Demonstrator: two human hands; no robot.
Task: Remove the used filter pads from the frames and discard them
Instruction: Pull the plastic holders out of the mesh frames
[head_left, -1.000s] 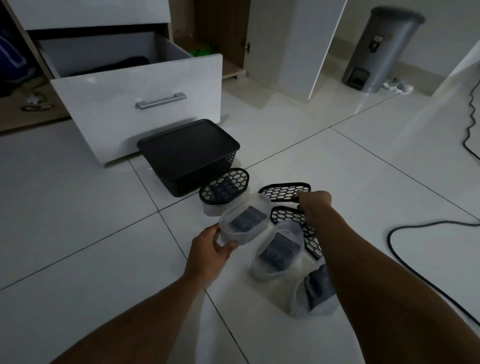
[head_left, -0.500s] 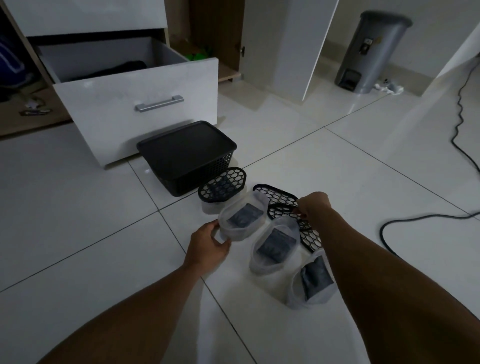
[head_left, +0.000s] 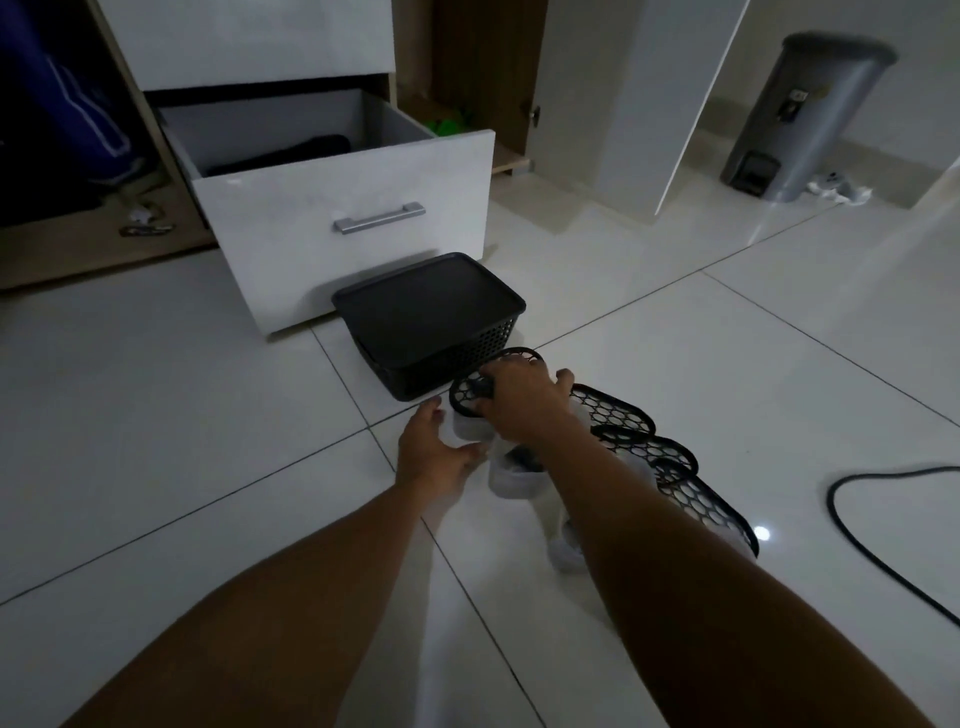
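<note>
Tubs (head_left: 511, 480): three, one showing a dark pad (head_left: 522, 460)
Mesh lids (head_left: 615, 413): four, three loose
Right hand (head_left: 519, 389): grips the fitted lid (head_left: 470, 389)
Left hand (head_left: 434, 452): holds the lidded tub (head_left: 465, 427)

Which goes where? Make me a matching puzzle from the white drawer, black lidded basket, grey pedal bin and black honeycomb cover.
1 white drawer with silver handle
2 black lidded plastic basket
3 grey pedal bin
4 black honeycomb-mesh cover

A held by the right hand
B pulled open
C far back on the right
D on tiles before the drawer

Pairs: 1-B, 2-D, 3-C, 4-A.
</note>
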